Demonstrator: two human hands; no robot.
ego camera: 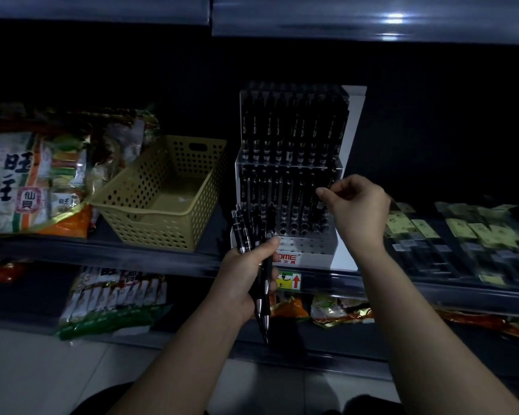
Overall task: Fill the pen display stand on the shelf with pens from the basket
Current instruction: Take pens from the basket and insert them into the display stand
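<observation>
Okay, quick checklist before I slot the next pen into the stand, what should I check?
1. Pens in hand: ok. The left hand grips a bundle of black pens.
2. Free holes: ok. The front row of the pen display stand shows empty holes.
3. Right hand free: cannot tell. Its fingers are curled at the middle tier, and it is too dark to see whether they pinch a pen.
4. Basket emptied: ok. No pens show on its visible floor.
5. Top row filled: ok.
</observation>
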